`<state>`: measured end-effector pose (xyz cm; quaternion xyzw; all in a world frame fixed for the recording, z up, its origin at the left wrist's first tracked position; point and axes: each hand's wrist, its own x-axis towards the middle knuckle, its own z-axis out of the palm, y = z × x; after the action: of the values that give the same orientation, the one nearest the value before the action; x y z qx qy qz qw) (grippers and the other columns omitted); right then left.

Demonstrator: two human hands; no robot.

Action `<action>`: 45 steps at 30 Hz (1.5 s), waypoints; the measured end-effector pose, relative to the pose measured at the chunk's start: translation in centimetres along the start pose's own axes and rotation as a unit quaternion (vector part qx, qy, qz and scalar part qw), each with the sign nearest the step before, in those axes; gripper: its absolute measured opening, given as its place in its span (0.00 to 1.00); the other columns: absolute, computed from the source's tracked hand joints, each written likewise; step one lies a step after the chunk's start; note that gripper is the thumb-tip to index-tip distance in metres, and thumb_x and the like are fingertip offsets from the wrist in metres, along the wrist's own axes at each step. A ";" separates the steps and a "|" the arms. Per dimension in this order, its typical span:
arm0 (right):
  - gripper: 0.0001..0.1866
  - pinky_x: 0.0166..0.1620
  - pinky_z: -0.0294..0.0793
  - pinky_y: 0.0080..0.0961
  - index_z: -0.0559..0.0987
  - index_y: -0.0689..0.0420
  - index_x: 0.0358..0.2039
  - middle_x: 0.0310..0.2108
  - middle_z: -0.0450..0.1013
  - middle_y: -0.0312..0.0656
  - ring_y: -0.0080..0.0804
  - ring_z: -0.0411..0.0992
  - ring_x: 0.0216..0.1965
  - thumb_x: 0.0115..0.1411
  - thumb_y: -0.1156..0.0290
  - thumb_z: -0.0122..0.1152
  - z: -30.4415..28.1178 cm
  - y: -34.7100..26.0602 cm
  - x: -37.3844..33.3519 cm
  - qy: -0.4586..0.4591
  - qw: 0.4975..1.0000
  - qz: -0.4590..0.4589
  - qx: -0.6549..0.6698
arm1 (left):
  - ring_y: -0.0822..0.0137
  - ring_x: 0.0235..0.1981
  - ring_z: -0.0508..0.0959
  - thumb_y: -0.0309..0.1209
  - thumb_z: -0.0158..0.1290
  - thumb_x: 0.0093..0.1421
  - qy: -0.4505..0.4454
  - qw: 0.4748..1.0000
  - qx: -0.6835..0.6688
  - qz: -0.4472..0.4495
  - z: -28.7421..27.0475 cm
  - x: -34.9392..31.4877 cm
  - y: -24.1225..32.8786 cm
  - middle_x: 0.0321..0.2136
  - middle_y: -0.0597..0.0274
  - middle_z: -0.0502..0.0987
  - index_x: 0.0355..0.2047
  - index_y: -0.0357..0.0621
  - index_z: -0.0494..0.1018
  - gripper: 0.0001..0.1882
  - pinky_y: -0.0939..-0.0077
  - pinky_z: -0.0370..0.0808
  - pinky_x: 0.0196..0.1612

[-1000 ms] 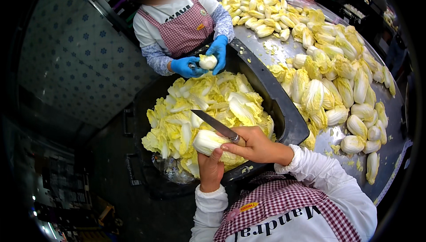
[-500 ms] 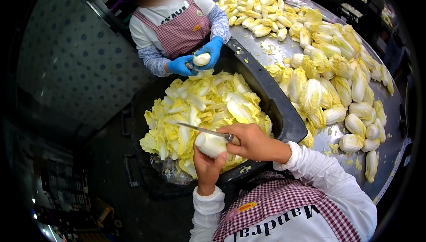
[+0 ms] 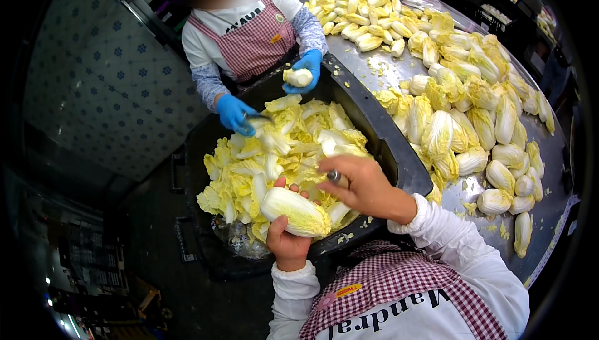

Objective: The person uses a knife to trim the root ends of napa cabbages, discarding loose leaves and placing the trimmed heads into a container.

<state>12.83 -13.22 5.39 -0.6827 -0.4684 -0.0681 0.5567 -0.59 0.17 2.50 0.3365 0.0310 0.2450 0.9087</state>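
bench: steel one running along the right, loaded with whole trimmed cabbages, some right at the rim of the bin.

bin: big black tub between me and the co-worker, heaped with loose yellow leaves. Trimmings are landing here, so I reckon working right over it is the way to go.

co-worker: standing across the bin in a checked apron, 2 blue gloves, one hand lifting a small cabbage core, the other down by the leaves. Worth keeping any cut pointed away from that side.

cabbage: 1 small pale head lying sideways over the near edge of the bin, resting in the left palm, not touching the pile as far as I can tell.

left hand: cupping the cabbage from underneath, fingers wrapping up round its far side with the tips peeking over the top. I'd say hold it firm and keep those tips clear of the cutting line.

right hand: fingers curling closed round a knife handle, just above and right of the cabbage. Only the metal butt is showing; the blade is hidden behind the hand, so can't tell where its edge is pointing.

tip: probably short shallow cuts at the base, turning the head with the left.
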 end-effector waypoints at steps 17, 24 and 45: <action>0.19 0.32 0.71 0.34 0.78 0.62 0.42 0.25 0.73 0.51 0.44 0.72 0.27 0.51 0.65 0.61 -0.7 -1.0 -0.4 -0.151 0.980 0.097 0.082 | 0.67 0.51 0.70 0.21 0.56 0.58 0.084 0.986 0.137 0.034 1.3 -0.2 -1.5 0.50 0.59 0.68 0.56 0.37 0.59 0.27 0.72 0.67 0.55; 0.13 0.32 0.70 0.37 0.77 0.64 0.32 0.24 0.72 0.52 0.48 0.71 0.27 0.51 0.67 0.60 -0.8 -0.7 -0.6 -0.199 0.970 0.096 0.100 | 0.68 0.47 0.72 0.23 0.61 0.54 0.054 0.978 0.195 0.048 0.5 -0.2 -0.8 0.47 0.60 0.71 0.53 0.36 0.63 0.27 0.72 0.68 0.54; 0.20 0.22 0.71 0.21 0.76 0.63 0.43 0.23 0.73 0.40 0.25 0.71 0.18 0.57 0.60 0.60 0.2 -0.1 -0.5 -0.166 0.868 0.382 0.269 | 0.65 0.46 0.74 0.40 0.44 0.68 0.099 0.979 0.178 -0.003 1.1 1.8 -1.6 0.46 0.56 0.72 0.55 0.38 0.61 0.21 0.70 0.71 0.50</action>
<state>12.43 -13.36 5.11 -0.6333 -0.2569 0.3929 0.6153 1.86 -0.68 2.52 0.4669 0.1649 0.2654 0.8272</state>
